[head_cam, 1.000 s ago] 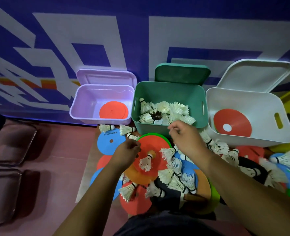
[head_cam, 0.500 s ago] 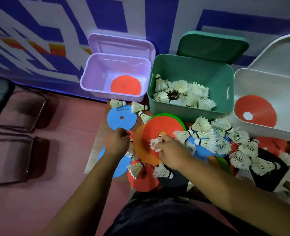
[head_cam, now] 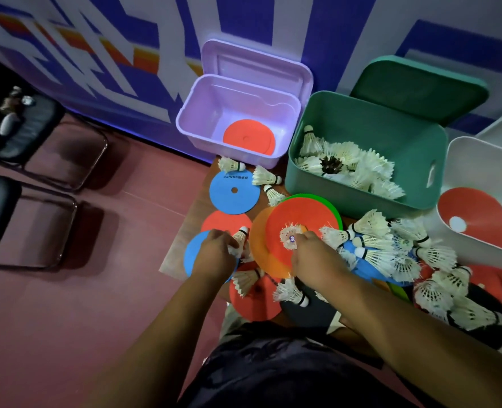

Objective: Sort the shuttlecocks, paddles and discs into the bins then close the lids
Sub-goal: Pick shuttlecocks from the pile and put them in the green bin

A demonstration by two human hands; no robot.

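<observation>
Three open bins stand against the wall: a lilac bin (head_cam: 190, 113) with one red disc inside, a green bin (head_cam: 397, 198) full of white shuttlecocks, and a white bin (head_cam: 450, 160) holding a red disc. Coloured discs and many loose shuttlecocks cover the mat in front. My left hand (head_cam: 214, 254) grips a shuttlecock (head_cam: 240, 237) over a blue disc (head_cam: 192, 257). My right hand (head_cam: 314, 257) pinches another shuttlecock (head_cam: 289, 237) lying on the red disc (head_cam: 302, 213) stacked over orange and green ones. A dark paddle (head_cam: 479, 295) lies under shuttlecocks at the right.
Two dark chairs (head_cam: 31, 125) stand on the red floor to the left. A blue disc (head_cam: 234, 192) with a centre hole lies just before the lilac bin, with shuttlecocks (head_cam: 264, 176) beside it. The painted wall runs behind the bins.
My right hand came down from the green bin's front edge to the shuttlecock on the red disc. My left hand shifted left and took a shuttlecock. The view swung left and down.
</observation>
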